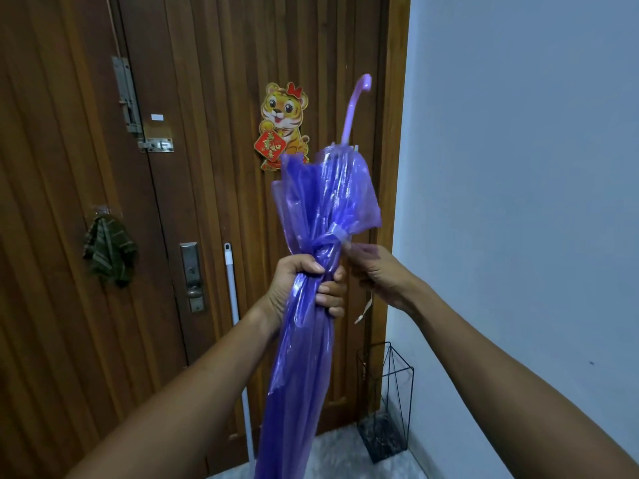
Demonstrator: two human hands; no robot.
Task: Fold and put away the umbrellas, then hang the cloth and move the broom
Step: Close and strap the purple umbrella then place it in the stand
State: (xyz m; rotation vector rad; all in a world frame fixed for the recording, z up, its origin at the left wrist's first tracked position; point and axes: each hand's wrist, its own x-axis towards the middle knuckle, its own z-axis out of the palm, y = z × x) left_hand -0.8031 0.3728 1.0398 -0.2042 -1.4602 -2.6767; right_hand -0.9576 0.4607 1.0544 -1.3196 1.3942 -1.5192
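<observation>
Gripping the purple umbrella (311, 305) mid-frame, the left hand (304, 285) squeezes its folds while the right hand (377, 274) pinches its strap (340, 235).

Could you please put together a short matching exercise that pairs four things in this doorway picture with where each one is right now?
Things:
1. purple umbrella
2. striped cloth
3. wire stand
4. tiger sticker

Places:
A. on the floor in the corner by the wall
B. stuck on the wooden door, high up
C. gripped in the left hand, its strap pinched by the right hand
D. hanging from a hook on the door

Pairs: 1-C, 2-D, 3-A, 4-B
</observation>
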